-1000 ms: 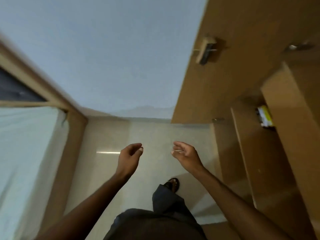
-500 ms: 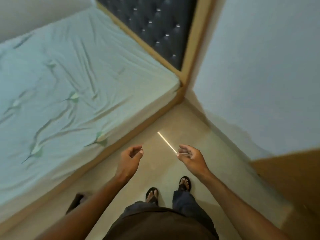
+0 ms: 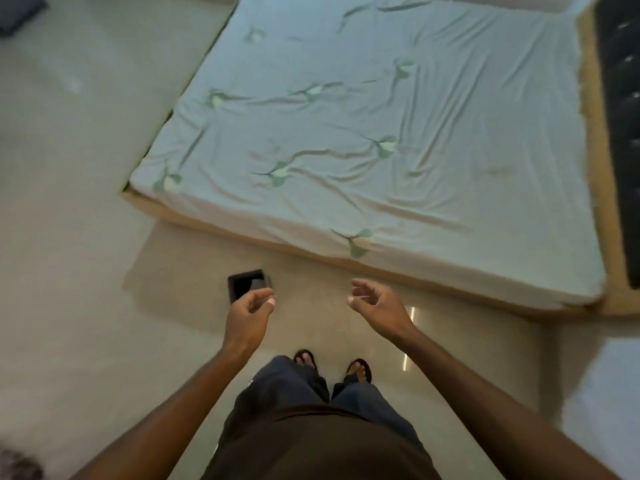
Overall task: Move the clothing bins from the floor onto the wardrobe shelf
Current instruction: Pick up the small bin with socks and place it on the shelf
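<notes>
Person stands on the pale tiled floor (image 3: 86, 306), facing the long side of the bed (image 3: 363, 133). Both bare arms are held out in front at about waist height.

Left hand (image 3: 249, 313): fingers loosely curled, thumb near the forefinger, nothing in it. Right hand (image 3: 377, 306): palm turned inward, fingers half curled and apart, also holding nothing. The two hands are well apart and touch no object.

Clothing bin (image 3: 246, 285): small, dark, open-topped, standing on the floor just off the near edge of the bed frame, toward its left corner. Seen from above, the left hand overlaps its near rim; whether the hand is close to it in height cannot be told. Contents are too dark to make out.

Bed: light blue-green sheet with a leaf print, creased, over a tan wooden frame; dark tufted headboard (image 3: 620, 133) at the right edge.

Feet in dark sandals (image 3: 358, 370) are planted side by side on the floor, toes toward the bed. Dark blurred object (image 3: 17, 8) lies on the floor at far upper left.
</notes>
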